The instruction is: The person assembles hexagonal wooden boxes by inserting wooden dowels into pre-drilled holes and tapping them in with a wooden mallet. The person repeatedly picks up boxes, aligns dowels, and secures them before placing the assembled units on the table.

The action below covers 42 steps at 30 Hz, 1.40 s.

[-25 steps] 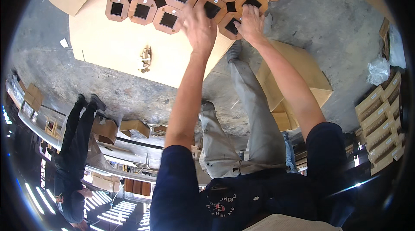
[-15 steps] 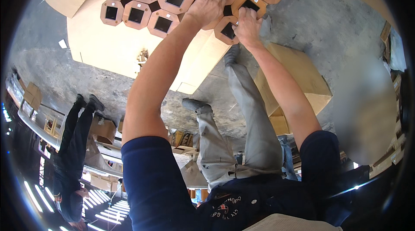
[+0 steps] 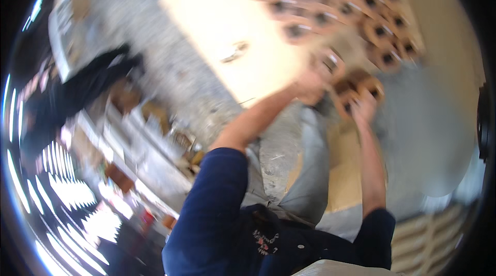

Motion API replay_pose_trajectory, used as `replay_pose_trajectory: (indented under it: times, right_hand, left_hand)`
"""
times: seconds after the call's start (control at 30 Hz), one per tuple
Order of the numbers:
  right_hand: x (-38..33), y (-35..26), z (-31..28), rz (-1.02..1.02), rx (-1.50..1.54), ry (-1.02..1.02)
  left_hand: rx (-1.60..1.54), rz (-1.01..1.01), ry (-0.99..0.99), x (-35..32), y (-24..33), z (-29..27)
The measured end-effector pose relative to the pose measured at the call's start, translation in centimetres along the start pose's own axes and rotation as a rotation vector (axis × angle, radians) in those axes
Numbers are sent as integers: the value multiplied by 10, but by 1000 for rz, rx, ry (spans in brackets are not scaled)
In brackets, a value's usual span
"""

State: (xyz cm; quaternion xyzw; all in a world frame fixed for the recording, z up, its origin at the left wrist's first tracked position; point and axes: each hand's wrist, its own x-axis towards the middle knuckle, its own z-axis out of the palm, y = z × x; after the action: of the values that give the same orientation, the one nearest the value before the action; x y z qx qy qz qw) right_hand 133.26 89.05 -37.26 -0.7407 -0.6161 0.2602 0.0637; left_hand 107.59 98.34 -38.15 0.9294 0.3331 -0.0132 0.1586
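Your left hand (image 3: 310, 86) is stretched forward and lies at the near edge of a large pale cardboard sheet (image 3: 227, 23) that is spread on the grey speckled floor (image 3: 175, 77). The picture is blurred by motion, so I cannot tell if the fingers of this hand are wide or closed; they seem to touch a brown cardboard tube piece (image 3: 330, 64) just beside the edge of the sheet.

Your right hand (image 3: 364, 111) is a little nearer to you and to the right. Its fingers are curled up around a small cluster of brown tube pieces (image 3: 359, 90), each one round with a dark hole in the middle. The hand holds this cluster from below, but how firm the grip is I cannot tell.

Behind both hands a long row of the same brown tube pieces (image 3: 341, 12) lies joined side by side across the far part of the sheet and bends down toward the right. The cluster in your right hand is near the lower end of this row; whether it touches the row I cannot tell.

Your grey trouser legs (image 3: 294, 162) reach forward under your arms, and your sleeves are dark blue. At the left another person in black clothes (image 3: 77, 90) stands well apart from the sheet.
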Motion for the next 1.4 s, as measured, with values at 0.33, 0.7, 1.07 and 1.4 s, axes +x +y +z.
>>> replay_pose_trajectory:
  times: [0.33,0.7,1.07,1.4]
  right_hand:
    - [-188,-25,-137,8,-274,-183]
    - [-335,-418,-119,-802,-490,-273]
    - [-616,-940,27,-1792,-307,-535]
    - [-876,-1218,118,-2551,-387,-823]
  left_hand:
    - [-535,-1081,105,-444,139,-167]
    - [-433,-1550,845,-830,303,-291]
    - [65,-1890,1302,-1098,385,-356]
    - [193,-2056,1179,-1364,341,-391]
